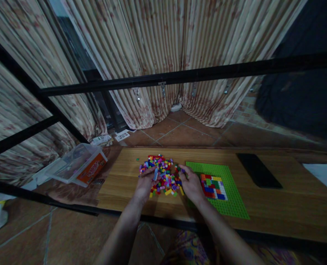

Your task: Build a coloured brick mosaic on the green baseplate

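Observation:
A heap of small multicoloured bricks [163, 171] lies on the wooden table [263, 202]. My left hand [145, 182] rests at the heap's left side, pinching a small pale blue brick [155, 174] between fingers and thumb. My right hand [189, 182] lies on the heap's right side with fingers curled into the bricks; whether it holds one is hidden. Just right of it, a green baseplate [229, 198] carries a patch of fitted coloured bricks [213, 187].
A black phone [259, 170] lies right of the baseplate, white paper [325, 176] at the far right. A clear plastic box with an orange label [79, 163] sits left of the table. Black metal bars [180, 75] cross in front of striped curtains.

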The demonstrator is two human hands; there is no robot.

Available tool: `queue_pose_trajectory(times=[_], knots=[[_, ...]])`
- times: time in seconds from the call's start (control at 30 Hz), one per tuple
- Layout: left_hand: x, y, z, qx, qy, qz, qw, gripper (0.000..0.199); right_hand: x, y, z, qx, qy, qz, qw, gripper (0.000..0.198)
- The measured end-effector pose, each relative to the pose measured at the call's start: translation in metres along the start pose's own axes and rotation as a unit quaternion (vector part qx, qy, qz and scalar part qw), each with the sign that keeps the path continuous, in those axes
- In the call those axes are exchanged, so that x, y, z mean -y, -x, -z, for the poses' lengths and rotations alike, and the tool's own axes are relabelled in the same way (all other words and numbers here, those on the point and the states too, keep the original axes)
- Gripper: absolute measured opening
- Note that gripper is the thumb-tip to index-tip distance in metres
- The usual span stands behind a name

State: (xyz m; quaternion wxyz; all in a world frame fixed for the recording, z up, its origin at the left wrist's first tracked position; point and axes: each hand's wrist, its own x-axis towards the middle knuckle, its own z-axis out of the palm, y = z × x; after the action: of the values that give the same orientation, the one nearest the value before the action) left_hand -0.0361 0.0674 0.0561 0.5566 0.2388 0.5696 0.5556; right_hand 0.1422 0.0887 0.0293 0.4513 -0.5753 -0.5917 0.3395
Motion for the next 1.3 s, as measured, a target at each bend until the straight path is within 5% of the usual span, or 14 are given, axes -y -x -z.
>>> queue_pose_trajectory(times=[0.37,0.83,1.17,1.3], knots=[[0.015,0.034,-0.016,0.142,-0.100,-0.137,0.975,0.041,0.022,0.022,-0.017,0.079,-0.185,-0.041,0.979,0.031],[0.013,0.024,-0.010,0.074,-0.015,-0.094,0.993,0.045,0.031,0.031,-0.022,0.010,-0.307,-0.144,0.941,0.042],[0.017,-0.023,0.003,0.069,-0.173,-0.148,0.971,0.041,0.025,0.030,-0.019,0.013,-0.289,-0.174,0.941,0.042],[0.018,-0.027,0.003,0.057,-0.180,-0.181,0.965,0.044,0.028,0.031,-0.020,0.035,-0.339,-0.204,0.918,0.033]])
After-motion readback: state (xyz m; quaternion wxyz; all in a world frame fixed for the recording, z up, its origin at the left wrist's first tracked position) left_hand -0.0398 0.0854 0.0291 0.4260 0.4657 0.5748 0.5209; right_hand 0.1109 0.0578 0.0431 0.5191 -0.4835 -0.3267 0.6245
